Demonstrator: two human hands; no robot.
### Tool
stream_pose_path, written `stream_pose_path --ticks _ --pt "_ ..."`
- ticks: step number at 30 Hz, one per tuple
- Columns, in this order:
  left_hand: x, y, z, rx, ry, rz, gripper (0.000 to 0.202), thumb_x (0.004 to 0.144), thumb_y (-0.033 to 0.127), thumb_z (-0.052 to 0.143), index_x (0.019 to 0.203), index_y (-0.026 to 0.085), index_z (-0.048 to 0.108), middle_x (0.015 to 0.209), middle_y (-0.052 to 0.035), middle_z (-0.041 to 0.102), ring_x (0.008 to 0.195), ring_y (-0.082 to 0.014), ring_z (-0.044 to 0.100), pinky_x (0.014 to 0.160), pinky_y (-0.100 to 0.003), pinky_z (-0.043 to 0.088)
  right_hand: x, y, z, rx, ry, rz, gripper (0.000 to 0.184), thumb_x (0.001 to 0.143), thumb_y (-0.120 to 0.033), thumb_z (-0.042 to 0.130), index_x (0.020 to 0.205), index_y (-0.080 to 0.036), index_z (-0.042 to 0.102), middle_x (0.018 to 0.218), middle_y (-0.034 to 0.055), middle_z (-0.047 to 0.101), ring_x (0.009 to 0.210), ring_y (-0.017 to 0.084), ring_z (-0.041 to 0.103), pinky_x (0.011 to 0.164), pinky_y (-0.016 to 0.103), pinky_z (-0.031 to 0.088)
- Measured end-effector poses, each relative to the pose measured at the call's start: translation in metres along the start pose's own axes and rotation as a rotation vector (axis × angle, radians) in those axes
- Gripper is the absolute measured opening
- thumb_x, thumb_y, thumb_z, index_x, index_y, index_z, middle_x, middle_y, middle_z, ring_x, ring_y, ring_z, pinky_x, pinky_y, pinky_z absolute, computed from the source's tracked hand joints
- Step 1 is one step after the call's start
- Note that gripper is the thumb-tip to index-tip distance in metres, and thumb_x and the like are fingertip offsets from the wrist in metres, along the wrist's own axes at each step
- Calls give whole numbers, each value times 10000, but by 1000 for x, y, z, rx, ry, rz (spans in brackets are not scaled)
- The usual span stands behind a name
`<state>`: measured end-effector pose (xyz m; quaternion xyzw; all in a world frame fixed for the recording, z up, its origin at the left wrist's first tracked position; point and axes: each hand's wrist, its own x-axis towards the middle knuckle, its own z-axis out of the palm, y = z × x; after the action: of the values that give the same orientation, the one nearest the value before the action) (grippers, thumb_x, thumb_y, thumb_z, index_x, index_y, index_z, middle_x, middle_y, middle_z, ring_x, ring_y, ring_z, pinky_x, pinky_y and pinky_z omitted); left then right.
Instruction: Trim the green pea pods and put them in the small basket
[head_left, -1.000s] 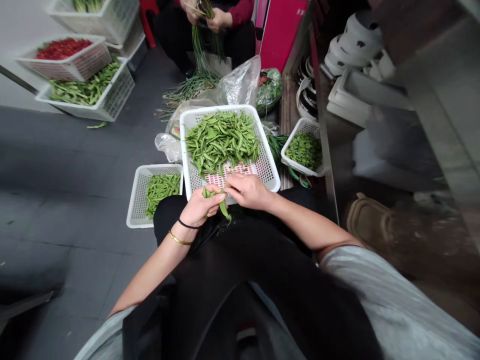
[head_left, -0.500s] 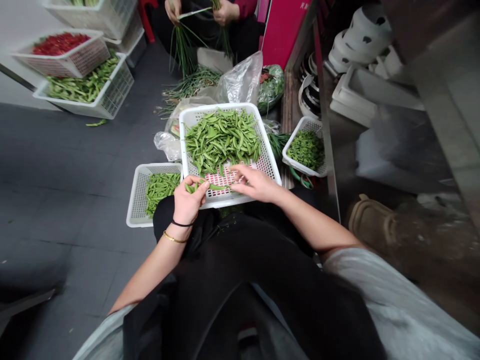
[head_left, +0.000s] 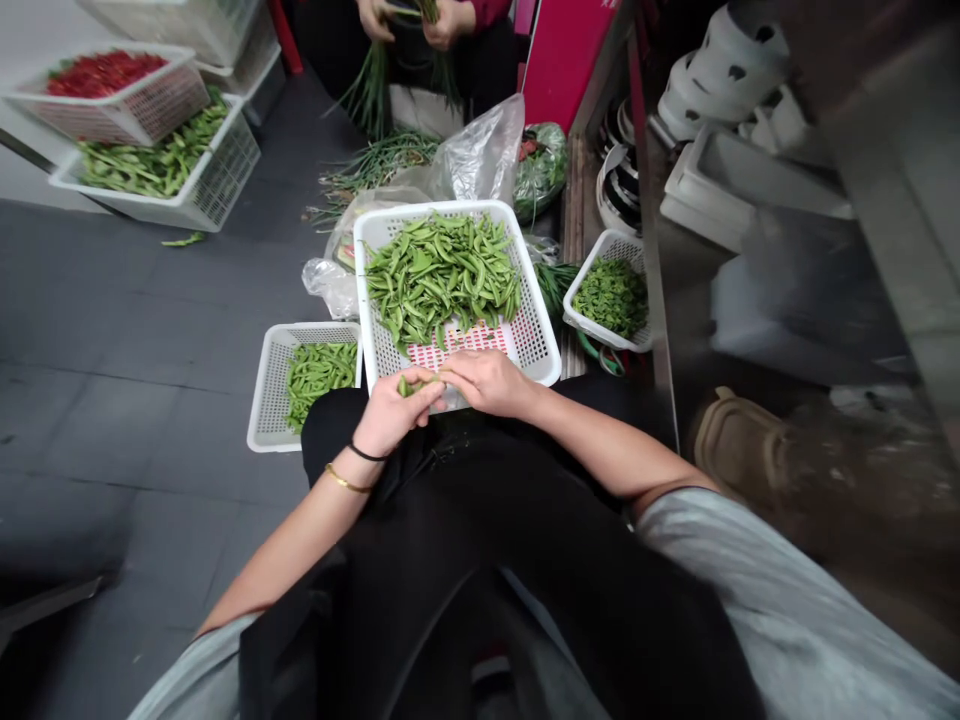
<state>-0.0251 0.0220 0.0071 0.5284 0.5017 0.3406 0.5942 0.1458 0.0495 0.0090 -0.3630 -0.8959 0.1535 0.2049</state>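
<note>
My left hand (head_left: 400, 408), with a black band and a gold bangle at its wrist, is closed on green pea pods (head_left: 406, 386), partly hidden by the fingers. Fingertips of my right hand (head_left: 491, 383) meet it and pinch the end of a pod. Both hands are over the near edge of a white perforated basket (head_left: 538, 325) resting at my lap. A heap of pea pods (head_left: 442, 275) fills its far part. Lower on the left, a smaller white basket (head_left: 271, 400) holds more pods (head_left: 322, 375).
Another person's hands (head_left: 448, 22) hold long green stalks (head_left: 371, 90) at the top. Crates of red peppers (head_left: 109, 75) and green vegetables (head_left: 154, 150) are stacked at left. A basket of leafy greens (head_left: 611, 295) and a metal shelf edge (head_left: 660, 250) are on my right.
My right hand has moved left and slightly down, from apart to meeting my left hand at the pod. Its spread fingers have closed. The view has shifted slightly.
</note>
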Motion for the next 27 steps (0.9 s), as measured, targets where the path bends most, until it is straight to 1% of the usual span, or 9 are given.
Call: stream_pose_path --ticks 4,8,11,14,16,18,21,24,27 --pt "12 -18 11 -509 242 -200 390 658 443 747 768 163 500 637 -10 660 356 -72 494 297 -163 255 0 3 15 -132 43 175 361 970 -324 356 849 -120 628 790 93 652 728 157 572 656 251 376" --pt "26 -23 -30 -678 428 -192 372 664 402 760 795 152 518 705 -7 660 458 -76 572 304 -131 282 -7 34 4 -77 -302 209 344 954 -386 396 917 -152 646 879 80 687 796 170 607 699 253 400" --pt "31 -23 -55 -797 355 -206 364 684 427 747 762 146 528 585 24 566 508 -83 570 299 -117 262 -1 77 2 -102 -555 460 500 795 -581 581 1003 -130 638 940 127 696 836 233 633 689 278 430" --pt "29 -22 -50 -909 181 -285 413 619 432 795 698 154 500 470 71 403 447 -70 488 290 -111 226 18 116 19 -174 -505 793 484 860 -488 532 1098 -72 606 1072 199 667 947 263 640 757 295 449" --pt "25 -21 -39 -909 113 -291 403 588 370 825 680 153 498 443 93 340 379 -43 383 289 -114 218 30 131 32 -198 -471 878 436 900 -386 491 1162 -46 569 1120 221 646 992 262 635 787 295 447" --pt "20 -19 -31 -839 89 -264 341 596 301 822 689 143 534 415 106 304 344 -30 310 297 -125 241 37 136 39 -207 -450 884 401 918 -343 459 1164 -48 574 1141 218 638 1021 255 626 800 286 441" --pt "15 -20 -27 -704 87 -268 294 624 320 792 685 116 589 414 71 384 357 -49 366 302 -147 269 32 124 36 -198 -449 809 360 923 -367 448 1029 -91 654 1082 173 669 1004 236 627 800 272 429" --pt "14 -24 -20 -576 112 -303 338 615 350 791 760 89 633 525 12 532 387 -50 407 290 -149 244 15 86 26 -171 -467 568 380 925 -419 432 967 -126 672 1004 138 695 932 225 635 768 279 422" --pt "15 -29 -7 -435 156 -269 390 596 369 804 811 91 635 521 27 530 353 -31 350 279 -150 229 -1 37 19 -119 -500 354 361 932 -426 418 1036 -157 636 972 108 699 846 203 634 710 269 408"
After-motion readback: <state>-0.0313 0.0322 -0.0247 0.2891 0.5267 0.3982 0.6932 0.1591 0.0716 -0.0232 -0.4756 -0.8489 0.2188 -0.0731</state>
